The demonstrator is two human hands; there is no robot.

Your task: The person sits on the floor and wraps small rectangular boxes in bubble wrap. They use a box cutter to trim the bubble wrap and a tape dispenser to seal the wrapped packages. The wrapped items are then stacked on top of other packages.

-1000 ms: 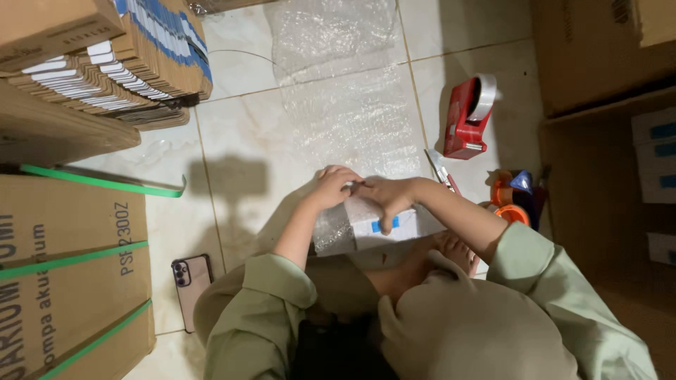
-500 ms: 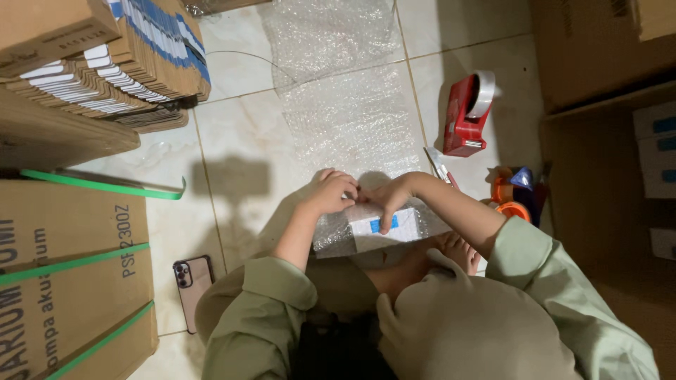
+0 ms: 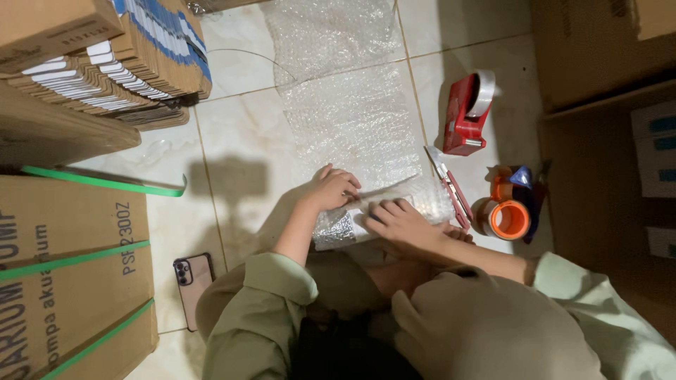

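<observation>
A long sheet of bubble wrap (image 3: 348, 119) lies on the tiled floor in front of me. Its near end is folded over a small box, making a wrapped parcel (image 3: 336, 231) by my knees. My left hand (image 3: 331, 188) presses down on the fold at the parcel's top left, fingers curled on the wrap. My right hand (image 3: 396, 222) lies on the parcel's right part and holds the wrap down. The box itself is hidden under the wrap and my hands.
To the right lie a red tape dispenser (image 3: 468, 112), a box cutter (image 3: 451, 191) and an orange tape roll (image 3: 508, 219). A phone (image 3: 191, 283) lies at my left knee. Big cartons (image 3: 63, 274) stand left, stacked flat boxes (image 3: 127, 63) top left, more cartons (image 3: 605, 56) right.
The white and blue box seen between my hands earlier is now covered by bubble wrap. Both hands have shifted slightly towards me and press on the fold.
</observation>
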